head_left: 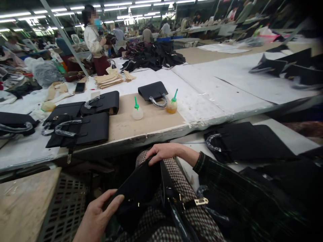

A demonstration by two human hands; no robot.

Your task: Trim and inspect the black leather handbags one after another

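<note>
Pinching the black bag point(137, 183) by its edges above the checked lap point(174, 169), the left hand point(97, 213) and right hand point(165, 151) hold what looks light, smooth and semi-stiff, best gripped along the rim, away from the metal clasp point(201, 201).

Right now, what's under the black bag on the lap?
Checked fabric over the legs shows around the black bag, gripped by the fingers of the left hand and right hand. Directly beneath, the bag covers everything; can't tell what's there.
</note>
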